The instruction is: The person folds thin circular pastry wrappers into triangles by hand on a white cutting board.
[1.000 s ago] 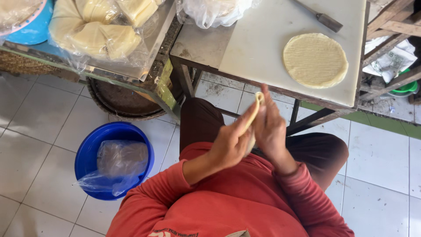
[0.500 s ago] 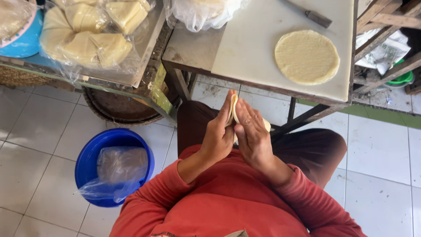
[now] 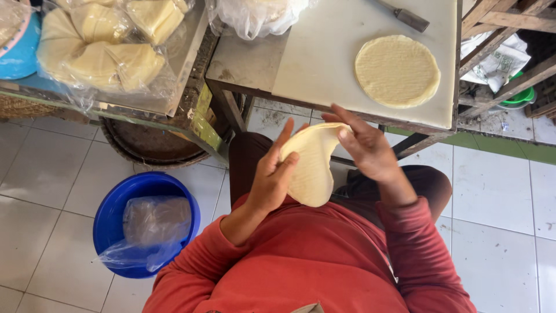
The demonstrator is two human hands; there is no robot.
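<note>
The person is shaping a thin, pale dough round between both hands, above their lap and just short of the near edge of the white board. The left hand is sitting at about nine o'clock of the sheet, fingers extended and pressing flat against its face, thumb hooking the edge, so it is supporting rather than clenching. The right hand is at about two o'clock, fingers spread and loosely curved, fingertips pinching the upper rim where the sheet is folding over. The dough is hanging limp and bowed between them, touching nothing else. On the board, at roughly one o'clock from the hands, a finished flat disc is lying, with a dark-handled tool at twelve o'clock of it. A blue basin holding a clear plastic bag is standing on the tiled floor at eight o'clock. Bagged stacks of folded sheets are resting on the shelf at ten o'clock. Judging by this, the stretching step is in hand; the next move would call for even, gentle tension so the thin sheet does not tear.
</note>
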